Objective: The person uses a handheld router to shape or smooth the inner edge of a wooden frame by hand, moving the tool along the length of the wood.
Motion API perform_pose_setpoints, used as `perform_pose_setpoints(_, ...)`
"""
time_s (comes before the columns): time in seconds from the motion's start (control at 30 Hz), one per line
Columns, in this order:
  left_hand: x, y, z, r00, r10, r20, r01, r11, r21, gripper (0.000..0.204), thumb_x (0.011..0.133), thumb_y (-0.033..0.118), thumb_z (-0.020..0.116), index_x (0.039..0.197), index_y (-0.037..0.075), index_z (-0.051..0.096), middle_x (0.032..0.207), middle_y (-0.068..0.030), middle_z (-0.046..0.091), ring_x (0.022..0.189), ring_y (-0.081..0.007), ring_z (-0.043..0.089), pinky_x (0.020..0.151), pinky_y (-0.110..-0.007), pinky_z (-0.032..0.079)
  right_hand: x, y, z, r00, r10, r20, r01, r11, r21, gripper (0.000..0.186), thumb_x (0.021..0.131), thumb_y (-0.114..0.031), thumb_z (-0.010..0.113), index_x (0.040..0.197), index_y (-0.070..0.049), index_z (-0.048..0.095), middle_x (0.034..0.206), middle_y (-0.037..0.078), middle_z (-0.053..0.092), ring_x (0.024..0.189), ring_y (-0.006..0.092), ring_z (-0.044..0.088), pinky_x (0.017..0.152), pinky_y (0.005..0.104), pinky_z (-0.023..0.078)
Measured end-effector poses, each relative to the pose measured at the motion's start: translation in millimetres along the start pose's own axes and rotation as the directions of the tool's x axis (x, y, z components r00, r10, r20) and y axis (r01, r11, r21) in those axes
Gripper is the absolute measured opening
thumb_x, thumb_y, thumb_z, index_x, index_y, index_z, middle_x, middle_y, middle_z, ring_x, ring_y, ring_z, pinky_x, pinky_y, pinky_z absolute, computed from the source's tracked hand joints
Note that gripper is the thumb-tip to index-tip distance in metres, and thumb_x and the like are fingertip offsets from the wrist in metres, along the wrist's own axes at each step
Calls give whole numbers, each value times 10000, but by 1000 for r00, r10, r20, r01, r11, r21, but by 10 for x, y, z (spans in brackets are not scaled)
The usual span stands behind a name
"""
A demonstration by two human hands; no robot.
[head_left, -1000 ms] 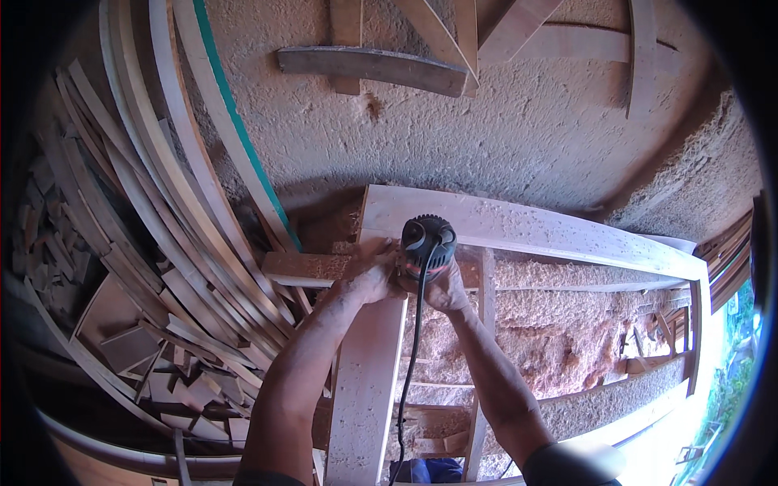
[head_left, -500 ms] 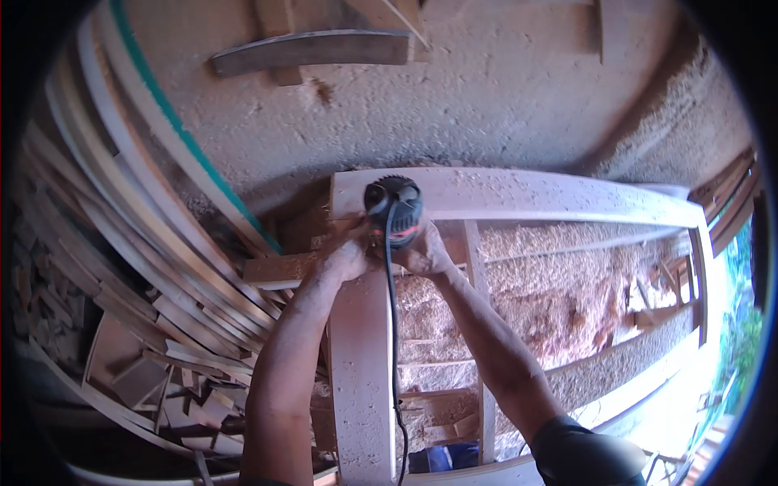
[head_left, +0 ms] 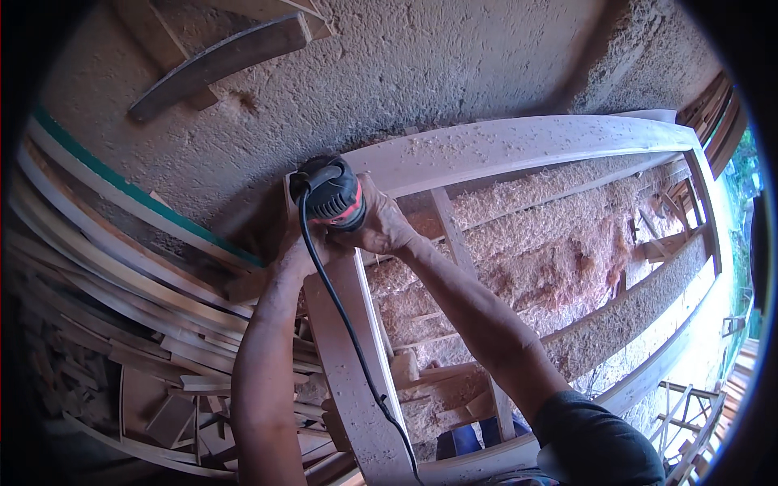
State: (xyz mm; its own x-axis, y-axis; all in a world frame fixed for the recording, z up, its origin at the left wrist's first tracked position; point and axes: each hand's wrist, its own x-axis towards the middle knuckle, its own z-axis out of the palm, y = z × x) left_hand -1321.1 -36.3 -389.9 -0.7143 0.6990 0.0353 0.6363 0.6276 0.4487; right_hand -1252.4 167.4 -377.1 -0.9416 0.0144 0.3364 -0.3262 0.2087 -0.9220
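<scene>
A black and red power router (head_left: 331,194) sits on the top left corner of a pale wooden frame (head_left: 519,142), where the long top rail meets the left upright (head_left: 348,356). My left hand (head_left: 296,247) grips the tool's left side. My right hand (head_left: 381,223) clasps its right side. Its black cord (head_left: 344,324) trails down along the upright toward me. Wood chips dust the rail.
Curved wooden strips (head_left: 105,243), one with a green edge, lie stacked at the left over offcuts (head_left: 162,405). Sawdust and shavings (head_left: 551,251) cover the ground under the frame. A dark curved plank (head_left: 219,61) lies at the top left. More timber (head_left: 713,105) stands at the right.
The view has shifted so the router and both hands appear further left and lower in view. Both hands stay on the tool at the frame's corner.
</scene>
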Motion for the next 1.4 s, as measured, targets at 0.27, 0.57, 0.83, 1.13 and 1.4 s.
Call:
perform_pose_setpoints(0.27,138,8,-31,979,-137,149,144,989,-35,934,752,322,935,1518,69,464,1518,-126,542,1456,-269,474,1247,-438,382,84,32,-64,1000,6,20,-7,1000,25,844,659,-242,970,1343,-45,517,1258,136,591,1218,286,612,1050,417,484)
perform_pose_setpoints(0.57,166,-99,34,992,-53,115,69,988,-141,833,791,234,909,1477,73,465,1448,-121,578,1379,-225,546,1136,-400,515,160,108,-50,999,-39,-1,39,996,-81,876,641,-303,945,1359,-73,499,1248,165,666,1208,378,669,1031,457,522)
perform_pose_setpoints(0.83,-36,-307,296,976,-148,161,217,566,-795,911,802,205,899,1550,108,389,1519,-88,497,1374,-241,530,1204,-417,440,-21,9,37,999,-43,33,44,999,-19,865,669,-246,979,1387,-62,532,1276,134,600,1218,288,606,1066,403,474)
perform_pose_setpoints(1.13,-373,-427,473,965,-120,233,223,842,-492,1064,829,269,882,1658,139,229,1654,-110,343,1514,-252,378,1285,-427,328,-278,-31,125,994,36,101,-38,999,13,878,727,-185,969,1449,-49,489,1413,101,609,1284,198,603,1112,367,472)
perform_pose_setpoints(1.4,-208,173,-133,959,-195,205,187,981,55,998,785,418,895,1595,103,405,1636,-194,417,1534,-341,378,1296,-455,298,-86,94,167,995,-98,5,98,994,-38,909,654,-333,947,1404,-72,504,1315,158,601,1247,331,624,1073,412,492)
